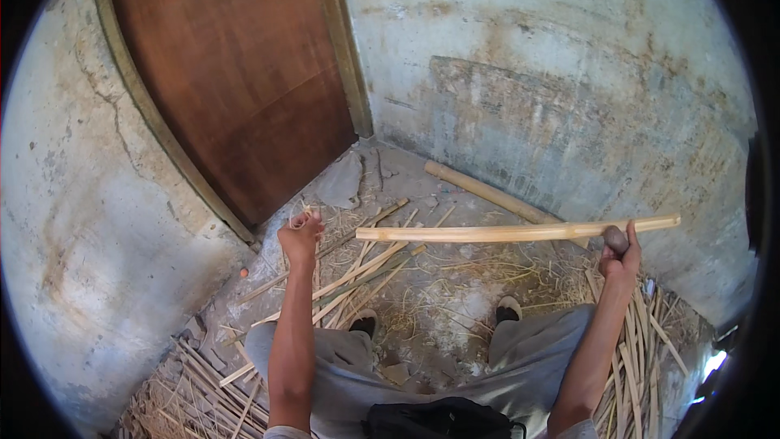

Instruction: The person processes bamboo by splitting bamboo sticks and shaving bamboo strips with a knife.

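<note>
A long pale split bamboo strip [487, 233] lies crosswise in front of me, its left end free in the air. My right hand [622, 260] is closed around the strip near its right end, with the index finger stretched up along it. A rounded grey-brown knob [615, 240], perhaps the end of a handle, sticks out of the same hand; the rest of it is hidden. To the left of the strip and apart from it, my left hand [301, 236] is closed on thin curled bamboo shavings [309, 211].
Several bamboo strips [357, 276] lie crossed below my left hand, with more piles at the lower left [215, 382] and lower right [638, 358]. A bamboo pole [487, 193] rests by the stained wall. A brown door [236, 73] stands at the back left. Shavings litter the floor.
</note>
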Demonstrator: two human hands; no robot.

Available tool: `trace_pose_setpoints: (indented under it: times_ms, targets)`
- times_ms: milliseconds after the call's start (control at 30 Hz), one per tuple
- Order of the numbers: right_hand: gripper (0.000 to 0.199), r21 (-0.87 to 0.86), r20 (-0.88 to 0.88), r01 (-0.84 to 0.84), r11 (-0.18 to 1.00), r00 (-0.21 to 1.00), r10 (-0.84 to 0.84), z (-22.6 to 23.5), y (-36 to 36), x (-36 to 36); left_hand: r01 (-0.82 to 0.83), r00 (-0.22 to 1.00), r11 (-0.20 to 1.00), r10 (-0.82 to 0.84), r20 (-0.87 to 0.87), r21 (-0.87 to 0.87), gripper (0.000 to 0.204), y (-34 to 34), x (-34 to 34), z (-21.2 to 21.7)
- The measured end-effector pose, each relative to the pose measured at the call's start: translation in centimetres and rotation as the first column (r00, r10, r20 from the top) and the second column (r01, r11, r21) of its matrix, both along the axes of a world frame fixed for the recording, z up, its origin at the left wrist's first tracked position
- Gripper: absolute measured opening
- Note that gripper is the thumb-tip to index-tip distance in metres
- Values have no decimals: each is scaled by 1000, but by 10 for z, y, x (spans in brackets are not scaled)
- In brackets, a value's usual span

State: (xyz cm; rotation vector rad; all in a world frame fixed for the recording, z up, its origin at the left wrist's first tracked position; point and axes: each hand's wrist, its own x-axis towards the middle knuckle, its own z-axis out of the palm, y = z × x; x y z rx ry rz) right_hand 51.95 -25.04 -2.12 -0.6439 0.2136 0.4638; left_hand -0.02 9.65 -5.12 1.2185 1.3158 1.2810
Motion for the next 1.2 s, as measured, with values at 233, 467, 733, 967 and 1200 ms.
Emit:
trace_pose_setpoints:
  times_ms: [233, 467, 733, 967, 1200]
  targets:
    - [26, 3, -9, 43, 999, 999, -43, 7, 13, -10, 170, 684, 985, -134, -717, -22, 116, -27, 15, -21]
    - [23, 20, -28, -108, 994, 994, 109, -4, 39, -41, 778, 612, 617, -704, 360, -115, 111, -99, 86, 5]
    - [21, 67, -57, -300, 952, 951, 303, 18, 90, -125, 609, 43, 444, -846, 532, 657, 88, -122, 98, 80]
    - [23, 65, -11, -435, 898, 900, 436, 8, 116, -159, 318, 179, 891, -391, 903, 323, 39, -99, 52, 82]
    - [24, -184, -77, -523, 832, 852, 518, -38, 126, -173, 186, 202, 903, -420, 885, 386, 53, -73, -3, 103]
